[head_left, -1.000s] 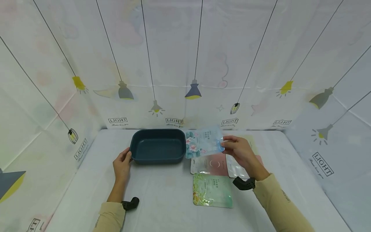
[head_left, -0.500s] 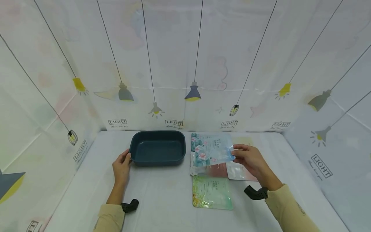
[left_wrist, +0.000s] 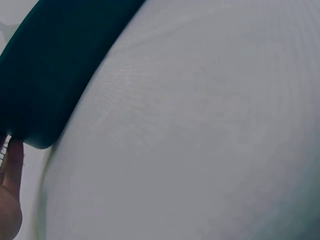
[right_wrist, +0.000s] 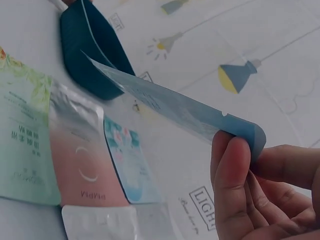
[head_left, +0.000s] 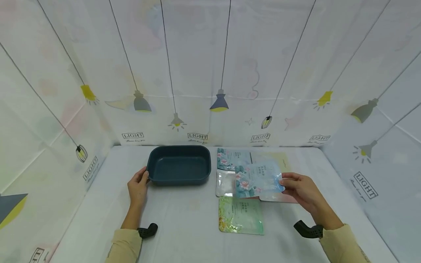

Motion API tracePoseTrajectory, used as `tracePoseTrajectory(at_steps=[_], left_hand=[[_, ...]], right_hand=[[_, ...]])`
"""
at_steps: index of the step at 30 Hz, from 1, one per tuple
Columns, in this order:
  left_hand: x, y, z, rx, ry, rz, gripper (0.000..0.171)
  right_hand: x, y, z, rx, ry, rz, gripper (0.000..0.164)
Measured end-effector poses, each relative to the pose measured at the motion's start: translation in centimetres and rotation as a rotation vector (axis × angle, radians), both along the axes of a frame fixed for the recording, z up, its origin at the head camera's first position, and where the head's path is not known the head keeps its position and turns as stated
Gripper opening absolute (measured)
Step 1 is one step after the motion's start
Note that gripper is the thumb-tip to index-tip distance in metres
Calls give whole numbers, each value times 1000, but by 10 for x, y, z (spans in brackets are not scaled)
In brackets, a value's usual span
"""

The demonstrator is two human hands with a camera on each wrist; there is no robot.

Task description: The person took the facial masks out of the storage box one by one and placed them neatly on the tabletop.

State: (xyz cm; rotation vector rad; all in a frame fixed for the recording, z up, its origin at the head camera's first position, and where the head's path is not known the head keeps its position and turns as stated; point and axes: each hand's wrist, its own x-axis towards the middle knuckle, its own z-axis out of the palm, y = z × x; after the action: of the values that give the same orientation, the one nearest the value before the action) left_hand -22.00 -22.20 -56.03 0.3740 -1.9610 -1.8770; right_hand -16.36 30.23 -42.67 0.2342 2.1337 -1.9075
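In the head view my right hand (head_left: 302, 190) pinches a light-blue sheet-mask packet (head_left: 258, 179) by its right end, between thumb and fingers. Seen from the right wrist, the packet (right_wrist: 170, 105) is tilted nearly edge-on, raised over other mask packets. A second blue flowered packet (head_left: 231, 159) lies at the back; a silver-and-pink one (head_left: 225, 183) is partly covered by the held packet. The green packet (head_left: 241, 215) lies nearest the front. My left hand (head_left: 137, 188) touches the left end of a dark teal rectangular box (head_left: 179, 182), fingers extended against its outer wall.
A pale yellow packet (head_left: 271, 157) lies at the back right, and a silver-and-pink one (head_left: 276, 198) shows below the held packet. All rest on a white-covered table (head_left: 184, 226). A lamp-printed cloth (head_left: 197, 73) rises behind and beside it.
My right hand has carried the blue packet rightward and toward the front, away from the box, uncovering another blue packet at the back. My left hand and the box have stayed put.
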Motion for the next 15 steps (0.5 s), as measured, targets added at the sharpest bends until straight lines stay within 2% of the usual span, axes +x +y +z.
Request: tracePoseTrajectory(at_steps=[4, 8, 10, 12, 15], left_hand=[[2, 0, 2, 9, -10, -15, 38], [8, 3, 17, 17, -25, -29, 36], [9, 3, 19, 23, -30, -34, 35], [7, 2, 15, 18, -24, -28, 36], [0, -1, 3, 14, -16, -12, 37]], right_hand=[[12, 12, -6, -23, -6, -18, 35], [20, 26, -14, -39, -6, -38, 27], [24, 34, -18, -40, -13, -62, 21], [28, 42, -23, -38, -22, -86, 18], [35, 53, -30, -45, -56, -119, 13]])
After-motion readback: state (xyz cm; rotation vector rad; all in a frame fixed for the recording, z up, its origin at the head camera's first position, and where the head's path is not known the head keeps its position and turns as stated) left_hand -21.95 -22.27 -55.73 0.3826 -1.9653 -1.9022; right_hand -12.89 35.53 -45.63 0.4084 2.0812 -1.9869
